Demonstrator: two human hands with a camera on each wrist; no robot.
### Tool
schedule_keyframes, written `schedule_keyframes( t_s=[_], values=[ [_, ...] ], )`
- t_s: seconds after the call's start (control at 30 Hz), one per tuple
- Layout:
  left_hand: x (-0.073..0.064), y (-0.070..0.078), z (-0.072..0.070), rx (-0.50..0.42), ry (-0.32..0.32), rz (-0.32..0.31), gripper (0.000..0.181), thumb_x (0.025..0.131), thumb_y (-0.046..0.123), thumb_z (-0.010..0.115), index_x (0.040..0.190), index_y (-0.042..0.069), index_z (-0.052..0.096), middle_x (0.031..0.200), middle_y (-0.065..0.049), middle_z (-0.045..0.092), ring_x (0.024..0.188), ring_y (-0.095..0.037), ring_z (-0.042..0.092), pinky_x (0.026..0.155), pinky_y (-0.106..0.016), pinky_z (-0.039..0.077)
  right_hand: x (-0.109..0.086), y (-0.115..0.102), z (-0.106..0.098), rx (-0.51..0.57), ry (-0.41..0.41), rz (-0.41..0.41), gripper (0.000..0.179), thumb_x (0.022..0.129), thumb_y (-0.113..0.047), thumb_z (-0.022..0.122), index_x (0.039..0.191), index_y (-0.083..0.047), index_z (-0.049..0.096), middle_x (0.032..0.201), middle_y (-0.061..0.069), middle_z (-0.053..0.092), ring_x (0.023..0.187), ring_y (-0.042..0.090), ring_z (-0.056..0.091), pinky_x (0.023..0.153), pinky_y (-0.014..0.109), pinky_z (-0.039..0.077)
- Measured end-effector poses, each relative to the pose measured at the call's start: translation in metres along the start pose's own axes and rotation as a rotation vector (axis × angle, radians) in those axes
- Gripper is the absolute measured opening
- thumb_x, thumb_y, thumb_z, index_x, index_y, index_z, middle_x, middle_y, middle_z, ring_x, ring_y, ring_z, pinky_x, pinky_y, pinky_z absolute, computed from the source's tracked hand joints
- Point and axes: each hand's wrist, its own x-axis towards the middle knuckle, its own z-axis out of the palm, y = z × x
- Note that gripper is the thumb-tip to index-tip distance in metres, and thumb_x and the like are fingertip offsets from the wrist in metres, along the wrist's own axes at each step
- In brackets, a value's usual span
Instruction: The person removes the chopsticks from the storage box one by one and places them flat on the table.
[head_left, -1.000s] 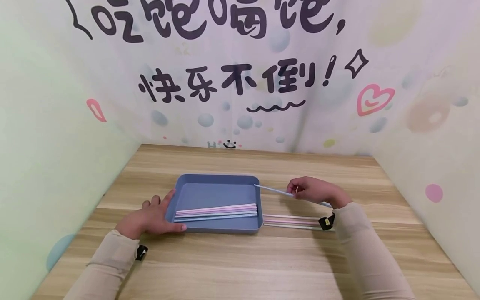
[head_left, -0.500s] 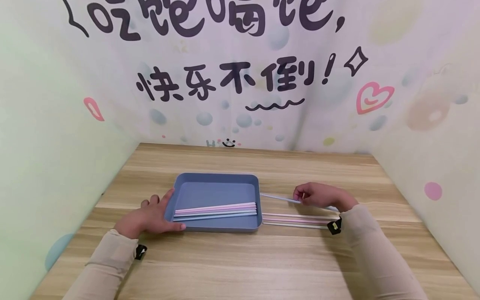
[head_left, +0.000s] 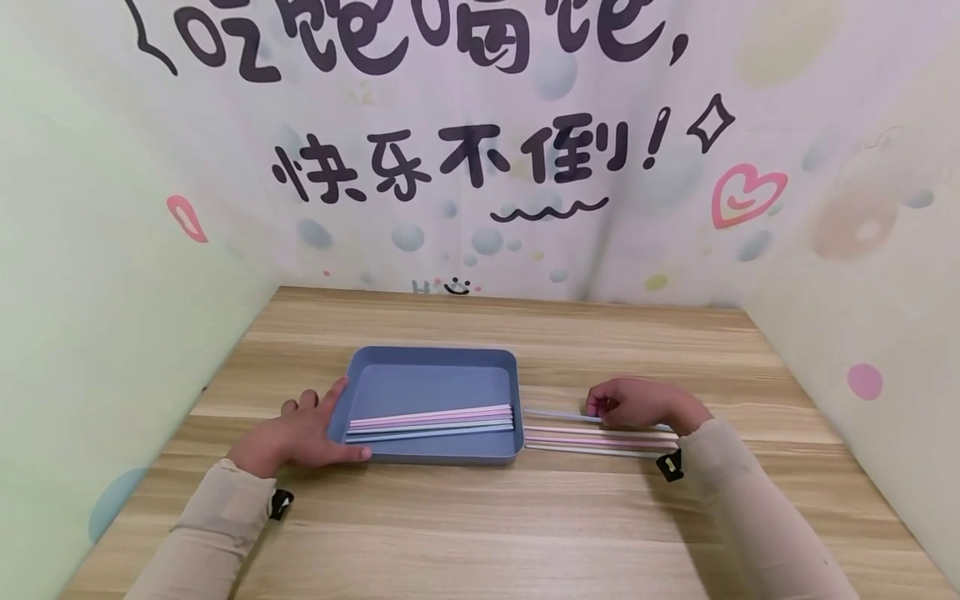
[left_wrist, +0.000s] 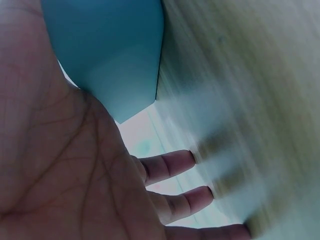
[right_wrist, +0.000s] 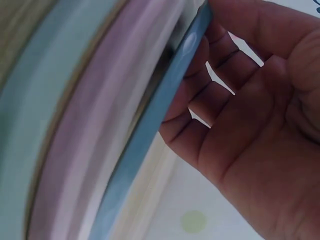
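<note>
My left hand [head_left: 292, 433] rests at the left end of a blue-grey tray [head_left: 431, 385], thumb along its front rim and index finger along its side. In the left wrist view its other fingers [left_wrist: 172, 165] stretch out straight beyond the tray corner. My right hand [head_left: 641, 402] pinches a light blue chopstick [head_left: 553, 414] between thumb and fingertips, low over the table right of the tray. Several pink, white and pale green chopsticks [head_left: 581, 442] lie side by side just in front of it. Another pastel bundle of chopsticks [head_left: 431, 423] lies inside the tray, towards its front.
A pale wooden table [head_left: 480, 525] bears everything. Behind it hangs a white printed cloth [head_left: 465, 242] with black lettering, and pale walls [head_left: 90, 275] stand at the sides. A black strap [head_left: 670, 465] shows at my right wrist.
My right hand has moved right and down towards the table with the blue chopstick, whose tip has left the tray's right rim. My left hand stays on the tray.
</note>
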Motion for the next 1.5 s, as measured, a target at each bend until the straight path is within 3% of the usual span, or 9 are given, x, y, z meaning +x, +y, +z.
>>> schedule_keyframes(
  t_s=[0.3,1.13,1.37,1.5],
  values=[
    [0.003,-0.001,0.001,0.010,0.003,-0.005,0.131,0.070,0.079,0.068,0.158,0.005,0.005,0.127,-0.034,0.035,0.105,-0.047,0.039,0.085,-0.060,0.043,0.003,0.001,0.002,-0.001,-0.001,-0.013,0.015,0.085,0.010,0.060,0.093,-0.004,0.062,0.077,-0.001,0.052,0.073,0.013,0.049,0.067,0.026,0.040],
    [0.003,-0.003,0.000,0.002,0.000,0.004,0.131,0.071,0.078,0.069,0.157,0.005,0.003,0.126,-0.036,0.035,0.104,-0.048,0.039,0.084,-0.062,0.042,0.007,0.003,0.004,0.010,0.000,-0.022,0.019,0.084,0.011,0.056,0.095,-0.003,0.062,0.078,-0.002,0.050,0.073,0.012,0.048,0.068,0.026,0.040],
    [0.006,-0.008,0.006,0.007,0.006,-0.008,0.136,0.065,0.089,0.061,0.159,0.009,0.003,0.132,-0.035,0.033,0.109,-0.048,0.037,0.087,-0.061,0.041,0.013,-0.009,-0.005,-0.051,0.035,-0.007,0.018,0.085,0.008,0.058,0.096,-0.005,0.064,0.082,-0.001,0.055,0.076,0.014,0.050,0.069,0.028,0.042],
    [0.005,-0.007,0.004,0.007,0.008,-0.007,0.135,0.065,0.087,0.064,0.159,0.009,0.004,0.132,-0.035,0.033,0.109,-0.049,0.038,0.086,-0.063,0.042,0.025,-0.025,-0.009,-0.056,0.040,0.003,0.017,0.088,0.006,0.057,0.099,-0.004,0.064,0.085,0.000,0.055,0.078,0.016,0.051,0.069,0.031,0.043]
  ],
)
